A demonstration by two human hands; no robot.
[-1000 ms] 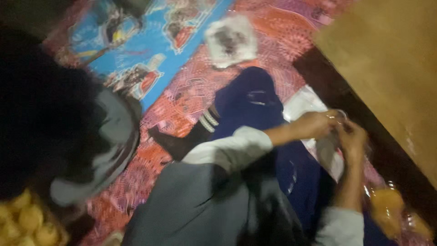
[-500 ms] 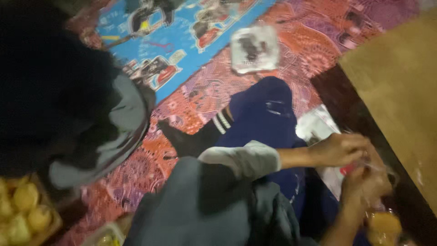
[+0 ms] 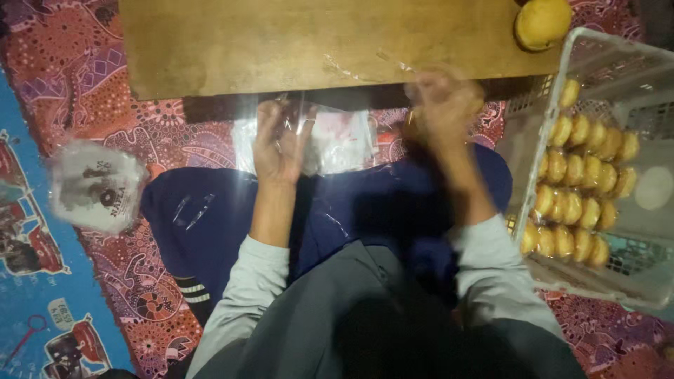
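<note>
My left hand (image 3: pixel 279 144) pinches a thin clear plastic bag (image 3: pixel 337 140) over my lap, just below the edge of a low wooden table (image 3: pixel 316 42). My right hand (image 3: pixel 444 105) is raised at the table's edge to the right and is blurred by motion. A yellowish shape shows at its lower left side, and I cannot tell whether the hand grips it. I sit cross-legged in dark blue trousers (image 3: pixel 210 210) and a grey long-sleeved top.
A white plastic basket (image 3: pixel 632 281) with several rows of yellow buns (image 3: pixel 576 189) stands at my right. One round bun (image 3: pixel 543 22) lies on the table's far right corner. A pack of printed plastic bags (image 3: pixel 98 186) lies on the patterned mat (image 3: pixel 56 77) to my left.
The view has swung from the left side, with another seated person, to straight down over my lap. My hands were together on a bag and are now apart.
</note>
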